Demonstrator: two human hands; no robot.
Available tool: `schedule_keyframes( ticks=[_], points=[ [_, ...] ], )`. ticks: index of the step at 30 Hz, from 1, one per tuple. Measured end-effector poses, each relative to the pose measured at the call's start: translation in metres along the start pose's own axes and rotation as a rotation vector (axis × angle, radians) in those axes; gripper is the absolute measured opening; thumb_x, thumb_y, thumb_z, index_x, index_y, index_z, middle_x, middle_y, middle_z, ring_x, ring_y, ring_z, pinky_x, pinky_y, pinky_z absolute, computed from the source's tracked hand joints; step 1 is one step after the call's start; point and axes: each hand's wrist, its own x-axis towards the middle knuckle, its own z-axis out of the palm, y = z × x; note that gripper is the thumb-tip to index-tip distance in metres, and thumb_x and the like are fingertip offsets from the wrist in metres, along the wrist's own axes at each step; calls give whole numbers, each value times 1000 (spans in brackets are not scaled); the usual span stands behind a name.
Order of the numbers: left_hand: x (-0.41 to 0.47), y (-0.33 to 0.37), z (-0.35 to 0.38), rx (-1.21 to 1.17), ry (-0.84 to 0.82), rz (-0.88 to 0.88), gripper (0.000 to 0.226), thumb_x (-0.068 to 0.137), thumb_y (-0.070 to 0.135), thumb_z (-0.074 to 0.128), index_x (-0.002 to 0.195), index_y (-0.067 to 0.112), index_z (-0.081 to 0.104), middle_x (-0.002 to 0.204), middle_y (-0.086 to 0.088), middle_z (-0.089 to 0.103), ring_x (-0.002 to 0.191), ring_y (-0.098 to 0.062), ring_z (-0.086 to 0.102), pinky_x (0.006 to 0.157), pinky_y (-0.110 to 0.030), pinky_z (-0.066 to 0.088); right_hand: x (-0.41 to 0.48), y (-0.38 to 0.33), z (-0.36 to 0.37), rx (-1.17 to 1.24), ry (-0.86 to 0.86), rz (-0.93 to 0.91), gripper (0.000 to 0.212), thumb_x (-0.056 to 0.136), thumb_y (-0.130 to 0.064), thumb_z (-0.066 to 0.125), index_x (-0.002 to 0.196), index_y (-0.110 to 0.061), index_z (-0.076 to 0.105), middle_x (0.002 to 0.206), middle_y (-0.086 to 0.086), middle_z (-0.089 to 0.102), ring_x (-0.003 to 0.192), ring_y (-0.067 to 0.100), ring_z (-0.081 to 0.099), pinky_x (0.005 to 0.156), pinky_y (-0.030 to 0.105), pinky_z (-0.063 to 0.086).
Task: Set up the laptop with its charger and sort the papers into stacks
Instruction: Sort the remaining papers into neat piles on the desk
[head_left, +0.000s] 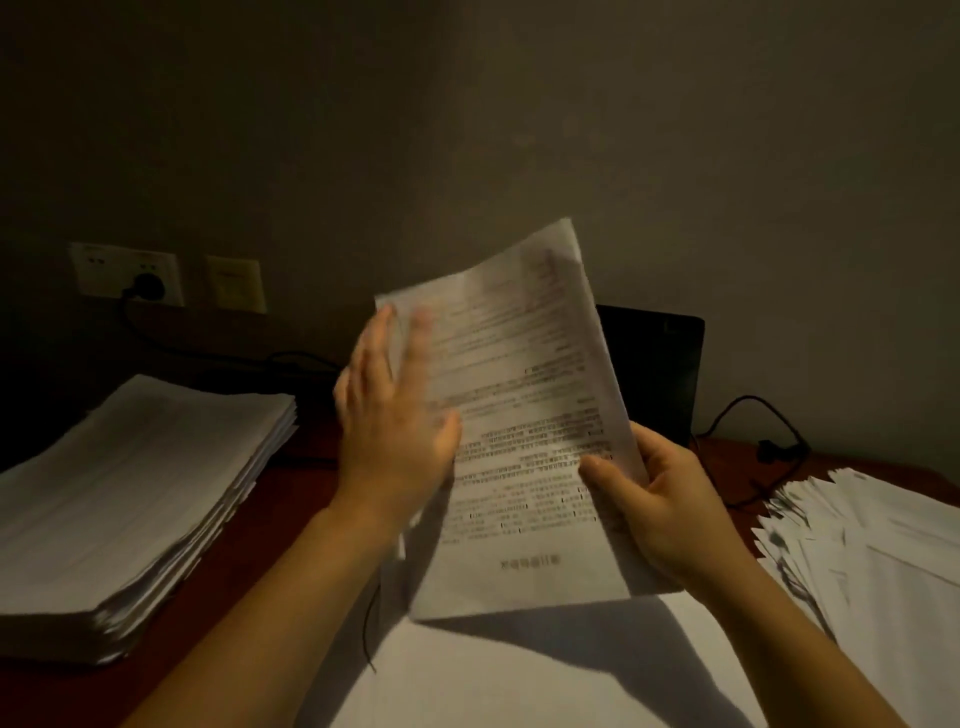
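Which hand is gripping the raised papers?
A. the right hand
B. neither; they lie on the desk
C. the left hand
A: the right hand curls its thumb over the lower edge of the papers, while the left hand lies against them with straight fingers.

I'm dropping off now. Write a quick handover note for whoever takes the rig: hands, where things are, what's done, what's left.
Right hand grips a bundle of sheets by its lower right edge; left hand, flat, touches its left side.
Neat stack lies left on the desk, loose pile right, laptop behind.
Done: plug in the wall socket.
Left: place this bundle, sort the loose pile.
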Motion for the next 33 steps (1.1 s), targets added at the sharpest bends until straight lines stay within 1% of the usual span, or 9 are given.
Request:
schedule_keyframes(
  ticks=[2,6,9,11,17,21,27,30,33],
  points=[
    [0,3,-8,136,-5,337,97,83,32,74,159,35,13,168,-7,9,155,-31,1,121,-62,8,-4,-6,-1,-173,-73,-35,20,94,-16,61,103,-35,63,95,-21,70,88,2,69,67,23,59],
    [19,19,-34,194,-119,724,72,87,40,67,152,32,37,162,-4,30,155,-33,4,117,-69,-2,1,-36,1,-431,-206,-122,29,92,-21,63,100,-49,58,92,-27,66,94,-13,61,75,12,53],
    [42,26,-64,193,-118,811,32,94,39,53,121,30,67,127,6,66,142,-26,42,117,-71,8,19,-66,2,-466,-260,-206,33,88,-17,69,98,-47,62,92,-24,68,93,-12,63,79,7,49],
    [58,24,-86,206,-165,804,32,94,36,44,98,28,75,95,8,74,111,-21,68,114,-65,24,33,-80,5,-502,-226,-231,23,87,-18,72,95,-39,67,90,-17,70,88,-8,66,76,12,53],
    [79,-23,-143,96,-167,259,14,100,36,57,102,34,70,89,9,72,82,-17,69,67,-36,53,67,-101,15,-193,49,-178,21,84,-16,77,103,-20,71,94,-8,73,84,5,70,67,24,60],
    [81,-59,-176,-299,-3,-110,10,97,28,66,93,24,73,84,11,72,78,-5,70,67,-31,58,71,-95,53,92,150,-15,28,87,-12,73,114,-18,64,103,1,71,93,18,69,81,37,59],
    [57,-102,-205,-601,33,-599,12,98,26,65,102,16,71,93,-1,75,81,-15,75,68,-31,61,66,-88,144,304,-62,188,58,83,-26,78,134,-20,50,114,-3,70,96,14,71,73,28,59],
    [40,-129,-211,-630,8,-735,11,98,27,65,104,19,70,95,-2,75,77,-16,76,62,-31,60,70,-86,191,401,-151,294,82,72,-37,82,142,-27,40,127,1,63,107,20,67,86,39,59],
    [23,-160,-216,-643,-3,-820,14,99,25,63,109,18,69,98,-5,75,82,-19,76,66,-34,61,73,-86,228,500,-149,374,74,86,-14,75,146,-28,36,116,-4,66,102,20,69,86,43,59]
  ],
)
